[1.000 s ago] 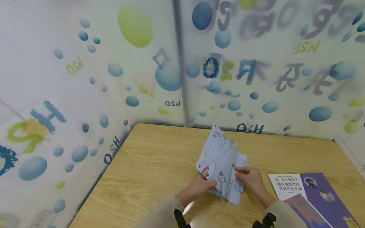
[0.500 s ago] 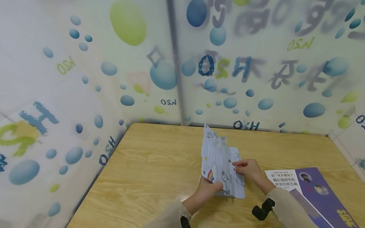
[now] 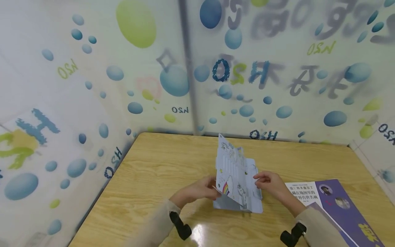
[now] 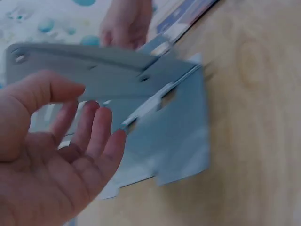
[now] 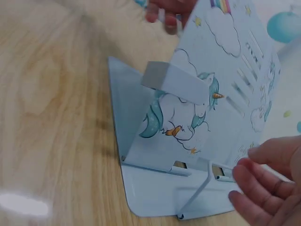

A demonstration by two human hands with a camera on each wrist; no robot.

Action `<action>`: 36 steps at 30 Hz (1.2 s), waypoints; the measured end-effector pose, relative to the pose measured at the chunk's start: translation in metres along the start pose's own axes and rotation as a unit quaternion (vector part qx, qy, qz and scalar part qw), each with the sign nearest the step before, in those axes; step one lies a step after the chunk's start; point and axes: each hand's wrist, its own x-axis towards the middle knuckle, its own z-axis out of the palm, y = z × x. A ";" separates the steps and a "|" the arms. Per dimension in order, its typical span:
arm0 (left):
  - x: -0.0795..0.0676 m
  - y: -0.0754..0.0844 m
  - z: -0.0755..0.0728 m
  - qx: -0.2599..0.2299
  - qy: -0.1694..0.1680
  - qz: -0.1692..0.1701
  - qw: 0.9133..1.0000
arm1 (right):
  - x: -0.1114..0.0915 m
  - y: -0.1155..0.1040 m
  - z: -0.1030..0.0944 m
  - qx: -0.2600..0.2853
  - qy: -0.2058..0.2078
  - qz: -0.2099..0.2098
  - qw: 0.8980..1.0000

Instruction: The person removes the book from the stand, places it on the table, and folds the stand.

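A pale blue metal book stand [image 3: 232,181] with unicorn and rainbow prints stands on the table, its back panel [image 5: 221,89] tilted up from a flat base [image 3: 226,204]. My left hand [image 3: 200,188] is behind the panel's left edge. In the left wrist view, the thumb and loosely bent fingers of the left hand [image 4: 61,136] are apart, with nothing held between them. On the other side, my right hand [image 3: 271,187] hovers at the stand's front, fingertips close to its edge. The right wrist view shows a wire leg [image 5: 197,193] and a page-holding flap [image 5: 176,82] near that hand.
A purple and white book [image 3: 345,206] lies at the right, partly under my right sleeve [image 3: 321,223]. The wooden table [image 3: 154,171] meets a fabric wall [image 3: 148,85] with blue and green dots at the back and left.
My left hand has let go of the panel's lower left corner and moved left. The panel has swung to a steeper angle, and the stand now sits on the table. My right hand stays close to it.
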 end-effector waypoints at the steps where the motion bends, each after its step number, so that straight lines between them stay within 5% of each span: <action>1: -0.001 0.006 -0.008 0.006 0.017 -0.014 1.000 | -0.003 -0.002 -0.001 0.002 -0.002 -0.018 1.000; 5: 0.002 0.032 -0.028 -0.003 0.104 -0.035 0.994 | -0.017 -0.011 0.003 0.006 -0.009 -0.078 0.997; 9: 0.012 0.056 -0.036 -0.063 0.137 -0.041 0.988 | -0.027 -0.025 0.023 0.018 -0.001 -0.120 0.993; 12: 0.021 0.065 -0.034 -0.101 0.146 -0.052 0.983 | -0.032 -0.036 0.043 0.052 0.006 -0.126 0.991; 19: 0.034 0.065 -0.019 -0.099 0.196 -0.031 0.975 | -0.030 -0.040 0.073 0.103 0.013 -0.117 0.988; 36: 0.048 0.090 0.011 -0.109 0.185 -0.022 0.977 | -0.038 -0.039 0.060 0.131 0.068 -0.113 0.983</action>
